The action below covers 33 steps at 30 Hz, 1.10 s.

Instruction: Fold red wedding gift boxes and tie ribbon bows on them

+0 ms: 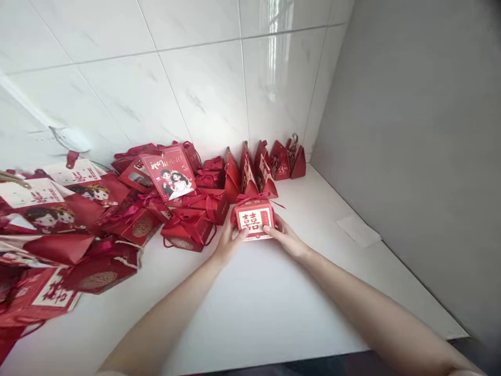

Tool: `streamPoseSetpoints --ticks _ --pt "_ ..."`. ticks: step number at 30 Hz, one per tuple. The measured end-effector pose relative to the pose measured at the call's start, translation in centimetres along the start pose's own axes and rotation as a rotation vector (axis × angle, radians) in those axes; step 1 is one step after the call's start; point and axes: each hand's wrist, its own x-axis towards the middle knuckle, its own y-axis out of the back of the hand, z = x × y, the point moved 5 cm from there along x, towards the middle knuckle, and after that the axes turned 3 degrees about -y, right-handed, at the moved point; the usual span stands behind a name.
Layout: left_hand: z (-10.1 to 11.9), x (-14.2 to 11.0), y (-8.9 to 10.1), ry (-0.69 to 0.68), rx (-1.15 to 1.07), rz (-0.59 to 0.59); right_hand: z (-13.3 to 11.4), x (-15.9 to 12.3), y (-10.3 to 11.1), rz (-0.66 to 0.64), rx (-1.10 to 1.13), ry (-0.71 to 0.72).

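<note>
Between my two hands is a red gift box (255, 222) with a white label, a red double-happiness character and a ribbon tied on top. My left hand (230, 241) grips its left side, thumb on the front face. On the right side my right hand (288, 237) holds it the same way, its thumb across the label's edge. The fingers behind the box are hidden. Just behind it stand several pointed red boxes (248, 175) in rows. Left of my left hand sits a red box with a cord handle (187, 230).
A heap of red gift boxes and bags (97, 214) covers the left of the white tabletop (242, 308). A card with a cartoon couple (171, 175) leans on the heap. A white paper (358, 230) lies at right by the grey panel (410, 156). Tiled wall (199, 83) behind.
</note>
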Motion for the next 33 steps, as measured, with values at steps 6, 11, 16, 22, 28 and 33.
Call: streamPoseSetpoints --ticks 6,11,16,22,28,33 --pt "-0.8 -0.3 1.7 0.055 -0.073 0.164 0.2 -0.4 -0.7 -0.132 0.051 0.112" --pt "-1.8 0.0 1.9 0.183 -0.248 0.197 0.4 -0.4 -1.3 -0.186 0.040 0.096" --pt "-1.7 0.0 2.4 0.085 -0.062 0.248 0.6 0.2 -0.3 -0.093 0.101 0.039" --pt "0.3 -0.7 1.9 -0.127 0.268 0.220 0.5 0.0 0.1 -0.056 0.146 -0.008" --pt "0.3 -0.8 0.4 -0.083 0.189 0.002 0.3 -0.1 0.3 -0.041 0.181 -0.019" --pt "0.2 -0.2 1.0 -0.011 0.086 0.080 0.2 -0.2 0.5 0.002 0.002 0.016"
